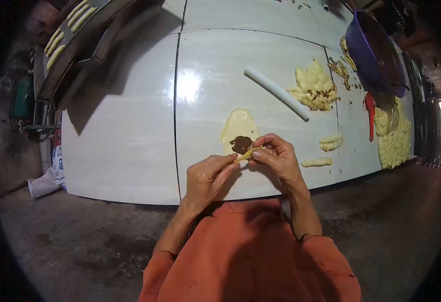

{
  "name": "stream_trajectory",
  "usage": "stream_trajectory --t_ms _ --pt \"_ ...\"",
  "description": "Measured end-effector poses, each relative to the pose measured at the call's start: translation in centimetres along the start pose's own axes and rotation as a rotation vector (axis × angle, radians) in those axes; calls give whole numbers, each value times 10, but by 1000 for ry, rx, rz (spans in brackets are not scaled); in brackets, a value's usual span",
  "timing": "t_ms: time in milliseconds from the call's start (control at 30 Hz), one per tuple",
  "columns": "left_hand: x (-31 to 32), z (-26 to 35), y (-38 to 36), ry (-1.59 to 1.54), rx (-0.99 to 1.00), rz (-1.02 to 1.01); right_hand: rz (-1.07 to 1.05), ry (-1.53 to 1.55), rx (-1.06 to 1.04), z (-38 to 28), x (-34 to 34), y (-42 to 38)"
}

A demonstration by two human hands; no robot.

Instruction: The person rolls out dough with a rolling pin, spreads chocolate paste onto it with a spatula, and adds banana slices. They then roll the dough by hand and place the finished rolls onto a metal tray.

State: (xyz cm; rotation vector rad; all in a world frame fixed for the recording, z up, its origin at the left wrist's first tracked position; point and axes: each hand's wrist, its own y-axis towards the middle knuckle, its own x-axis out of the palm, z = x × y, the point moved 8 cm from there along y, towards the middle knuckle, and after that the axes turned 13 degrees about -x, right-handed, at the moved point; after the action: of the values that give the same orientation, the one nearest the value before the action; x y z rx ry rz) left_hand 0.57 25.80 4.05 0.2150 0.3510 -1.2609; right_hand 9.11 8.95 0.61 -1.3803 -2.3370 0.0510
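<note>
A flattened oval of pale dough (pixel 237 125) lies on the white table in front of me, with a dark brown spread (pixel 241 144) on its near part. Just over the near end of the dough, a narrow yellow strip (pixel 249 153) is pinched between both hands; its exact kind I cannot tell. My left hand (pixel 211 174) has thumb and fingertips closed on the strip's left end. Thumb and fingers of my right hand (pixel 277 157) grip its right end. The hands partly hide the dough's near edge.
Beyond the dough lies a white rolling rod (pixel 277 94). To the right are portioned dough (pixel 315 86) with brown bits, small dough rolls (pixel 317 162), a red-handled tool (pixel 370 116), a larger dough slab (pixel 394 133) and a purple basin (pixel 374 55). A tray (pixel 74 43) holds long dough pieces at upper left.
</note>
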Motion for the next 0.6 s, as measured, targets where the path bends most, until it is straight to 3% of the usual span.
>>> stream_trajectory --t_ms 300,367,500,567,600 --pt "9 -13 -2 93 -148 -19 -73 27 -56 8 0 -9" --pt "10 -14 -1 164 -141 -23 53 15 38 15 -11 -10" --pt "-7 -10 0 118 -145 104 97 -138 -59 15 -28 -6" --pt "-16 -28 -4 -19 -357 170 111 -174 -166 13 -19 0" --pt "-20 -26 -3 26 -305 192 46 -478 -321 0 -12 3"
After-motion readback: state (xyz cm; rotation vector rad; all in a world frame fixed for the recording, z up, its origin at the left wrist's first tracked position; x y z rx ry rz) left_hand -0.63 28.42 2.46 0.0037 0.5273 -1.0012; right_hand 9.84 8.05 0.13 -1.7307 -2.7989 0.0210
